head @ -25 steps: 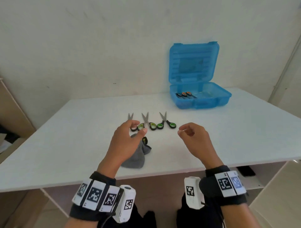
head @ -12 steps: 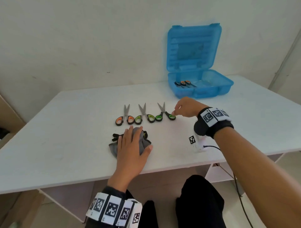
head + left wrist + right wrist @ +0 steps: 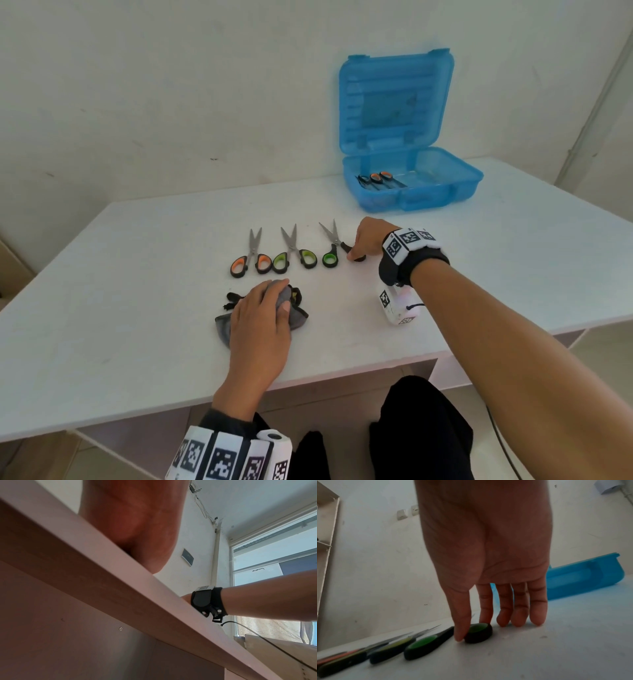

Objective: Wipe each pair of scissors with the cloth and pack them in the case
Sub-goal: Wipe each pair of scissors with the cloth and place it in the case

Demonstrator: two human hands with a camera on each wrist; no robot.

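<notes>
Now the right hand [image 3: 368, 238] reaches forward, thumb and forefinger pinching the right loop of the rightmost scissors [image 3: 331, 247], which lie flat on the table [image 3: 137, 308]. The left hand [image 3: 260, 322], flat half a second ago, now curls its fingers into the cloth [image 3: 297, 317]. Bare tabletop separates the scissors from the open case [image 3: 442, 197] at the far edge.

Head view: high, forward and down over the tabletop [image 3: 137, 274]. Left wrist: under its edge [image 3: 154, 588], upward. Right wrist: close along the surface (shared with head: scissors [image 3: 477, 632], case [image 3: 582, 577]).
</notes>
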